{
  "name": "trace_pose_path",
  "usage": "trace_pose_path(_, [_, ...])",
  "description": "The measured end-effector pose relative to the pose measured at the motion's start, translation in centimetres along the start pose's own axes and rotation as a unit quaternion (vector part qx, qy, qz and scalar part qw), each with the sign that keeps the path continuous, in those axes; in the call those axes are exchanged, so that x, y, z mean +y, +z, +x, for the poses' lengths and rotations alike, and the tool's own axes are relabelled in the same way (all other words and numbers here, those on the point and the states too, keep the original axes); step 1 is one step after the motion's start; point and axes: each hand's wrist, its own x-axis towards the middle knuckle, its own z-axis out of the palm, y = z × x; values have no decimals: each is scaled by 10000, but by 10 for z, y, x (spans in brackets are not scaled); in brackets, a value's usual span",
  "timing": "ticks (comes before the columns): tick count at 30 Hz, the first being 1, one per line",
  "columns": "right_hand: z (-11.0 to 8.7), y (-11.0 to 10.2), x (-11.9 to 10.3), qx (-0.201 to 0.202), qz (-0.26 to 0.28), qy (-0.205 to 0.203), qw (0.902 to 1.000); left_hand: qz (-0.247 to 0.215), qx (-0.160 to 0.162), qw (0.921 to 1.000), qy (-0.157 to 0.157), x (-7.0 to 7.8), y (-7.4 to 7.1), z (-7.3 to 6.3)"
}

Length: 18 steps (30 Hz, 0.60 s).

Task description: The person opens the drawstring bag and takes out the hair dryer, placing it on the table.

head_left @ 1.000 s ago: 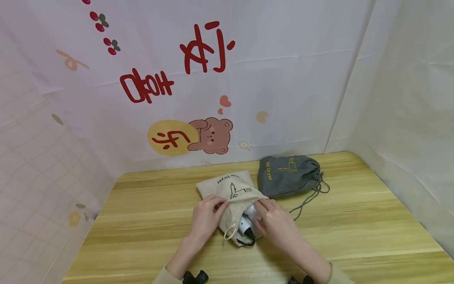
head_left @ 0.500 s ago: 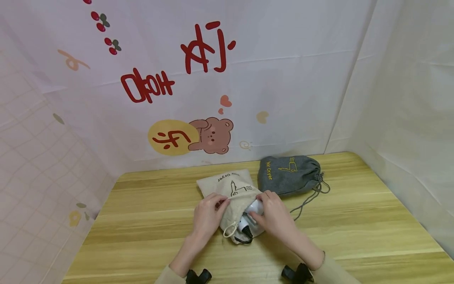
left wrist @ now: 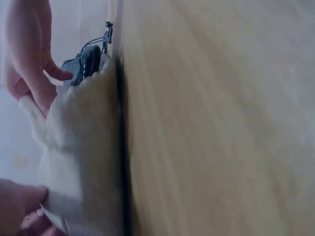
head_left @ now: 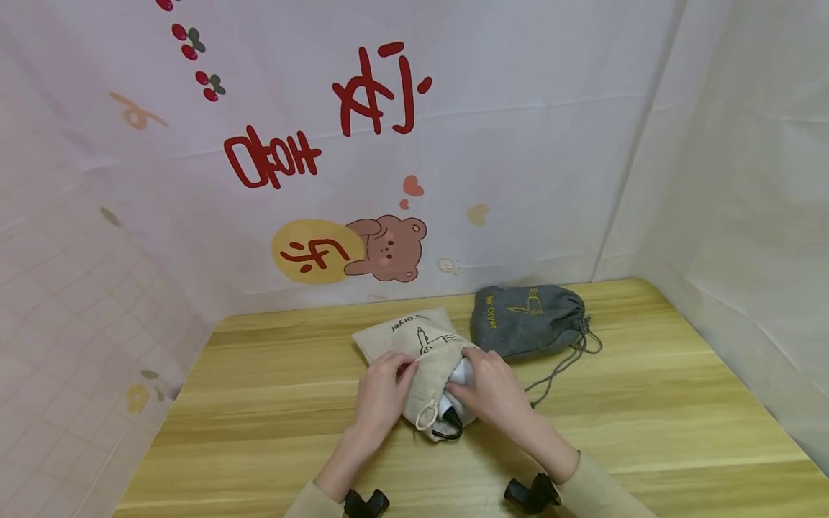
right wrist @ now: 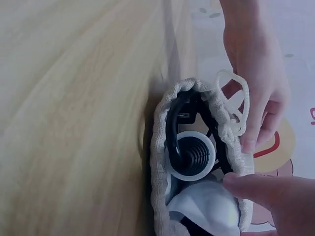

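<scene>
A beige drawstring bag printed with a hair dryer outline lies on the table, its mouth toward me. Inside sits a hair dryer, pale and rounded; its handle end and black cord show in the opening in the right wrist view. My left hand pinches the bag's upper cloth on the left side. With the thumb at the inner rim and fingers over the outside, my right hand grips the right side of the mouth. A cream cord loop hangs at the opening.
Behind and to the right lies a closed grey drawstring bag with yellow print, its strings trailing on the wooden table. A white printed cloth stands along the back and sides. Black wrist mounts sit near both sleeves.
My right hand has moved left along the bag's mouth, its thumb now at the rim. Less of the dryer's handle end shows. The left hand keeps its hold, shifting slightly.
</scene>
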Motion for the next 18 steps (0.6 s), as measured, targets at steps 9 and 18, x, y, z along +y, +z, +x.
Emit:
trace_pose_path(9, [5,3,-4,150,95,67,9998,313,-12,9995,95,-1,5,1])
trace_pose_path(18, [8,3,-5,-41,612,333,9976,-180,159,9997,-70,-10,6,9])
